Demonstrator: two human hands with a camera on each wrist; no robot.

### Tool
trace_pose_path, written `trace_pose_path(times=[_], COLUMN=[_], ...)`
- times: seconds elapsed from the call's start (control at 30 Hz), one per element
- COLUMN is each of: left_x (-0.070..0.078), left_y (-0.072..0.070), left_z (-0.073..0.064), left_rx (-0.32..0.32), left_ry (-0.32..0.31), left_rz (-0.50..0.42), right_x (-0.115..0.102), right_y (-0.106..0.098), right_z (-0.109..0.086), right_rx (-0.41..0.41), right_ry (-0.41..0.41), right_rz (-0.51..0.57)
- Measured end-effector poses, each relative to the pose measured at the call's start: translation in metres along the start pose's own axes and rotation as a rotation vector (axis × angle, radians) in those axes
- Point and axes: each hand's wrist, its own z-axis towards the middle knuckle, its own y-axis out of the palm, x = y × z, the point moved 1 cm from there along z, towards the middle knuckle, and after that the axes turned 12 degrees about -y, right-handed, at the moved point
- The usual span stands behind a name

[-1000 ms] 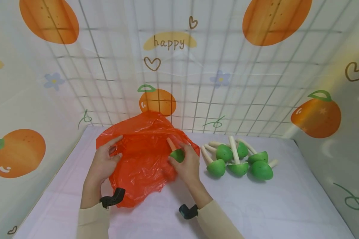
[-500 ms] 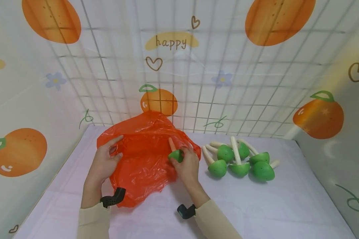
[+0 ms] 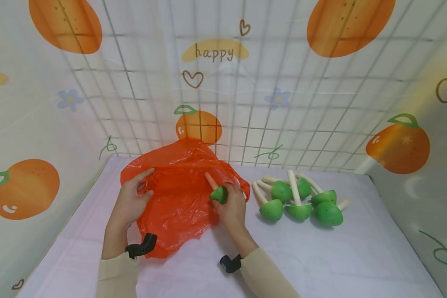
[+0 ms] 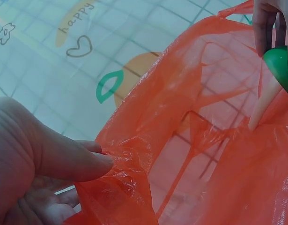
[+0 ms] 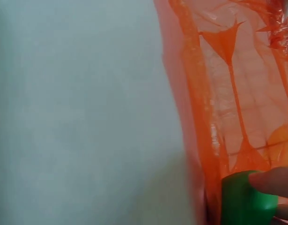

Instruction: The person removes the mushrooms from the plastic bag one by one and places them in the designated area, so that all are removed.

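A thin red plastic bag lies spread on the table, its mouth raised at the back. My left hand pinches the bag's left edge; in the left wrist view the film bunches between thumb and fingers. At the bag's right side my right hand holds a toy mushroom by its green cap, the pale stem pointing up and away into the bag's opening. The right wrist view shows the green cap beside the bag's edge, with fingertips on it.
Several more toy mushrooms with green caps and white stems lie in a pile right of the bag. A wire grid behind a printed curtain closes off the back. Pale cloth covers the table.
The mushroom in my right hand has tilted, its stem tip swinging left, and the hand has shifted slightly left. My left hand stays at the bag's edge.
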Motion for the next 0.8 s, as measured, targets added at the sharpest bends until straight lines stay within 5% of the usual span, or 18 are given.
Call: trace_pose_path(times=[0.4,0.8], left_x=[0.0,0.0], left_y=[0.0,0.001], left_z=[0.001,0.0], left_rx=[-0.004,0.003], left_ry=[-0.02,-0.03], left_rz=[0.006,0.015], right_x=[0.001,-0.004], right_y=[0.004,-0.007], right_z=[0.001,-0.008], right_rx=[0.023,0.05], right_ry=[0.022,-0.076], right_rz=[0.014,0.058])
